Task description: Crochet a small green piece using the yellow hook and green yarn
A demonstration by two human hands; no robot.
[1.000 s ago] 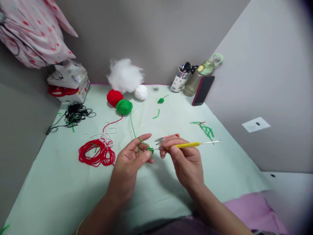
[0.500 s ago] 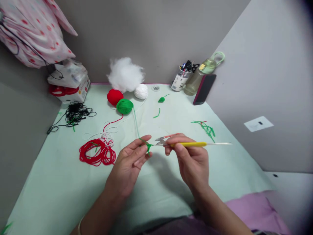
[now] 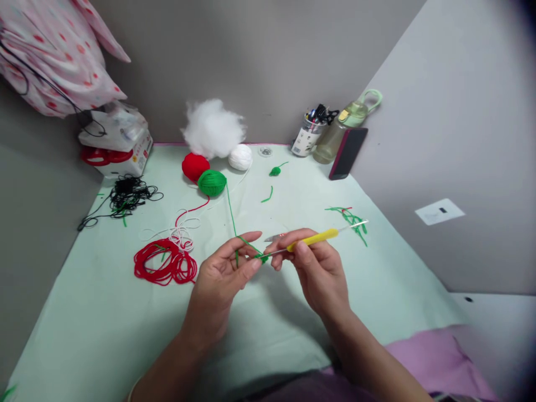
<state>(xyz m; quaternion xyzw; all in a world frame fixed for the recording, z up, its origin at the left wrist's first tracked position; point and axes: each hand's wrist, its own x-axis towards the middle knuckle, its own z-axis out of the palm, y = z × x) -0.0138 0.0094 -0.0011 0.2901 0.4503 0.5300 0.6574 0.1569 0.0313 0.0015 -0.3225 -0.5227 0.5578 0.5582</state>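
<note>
Between the thumb and fingers of my left hand (image 3: 221,273) is a small green crochet piece (image 3: 262,258). A green strand runs from it over my raised left index finger and back to the green yarn ball (image 3: 211,183). My right hand (image 3: 320,271) is closed around the yellow handle of a crochet hook (image 3: 314,239). The hook's thin metal shaft reaches left to the green piece, where its tip meets the stitches; the other end points up to the right. Behind my right fingers, the grey tip of a small metal tool (image 3: 274,238) shows, the remainder hidden.
A red yarn ball (image 3: 195,167), a white yarn ball (image 3: 240,157) and fluffy stuffing (image 3: 214,128) sit at the back. Loose red yarn (image 3: 156,262) and black yarn (image 3: 129,195) lie left. Green scraps (image 3: 355,222), a phone (image 3: 348,154), a bottle (image 3: 330,142) and a pen holder (image 3: 307,135) are right.
The hook has tilted, its right end rising and shifting left. Its tip has moved in to the green piece, which sits slightly lower and further right. My right hand has drawn closer to my left.
</note>
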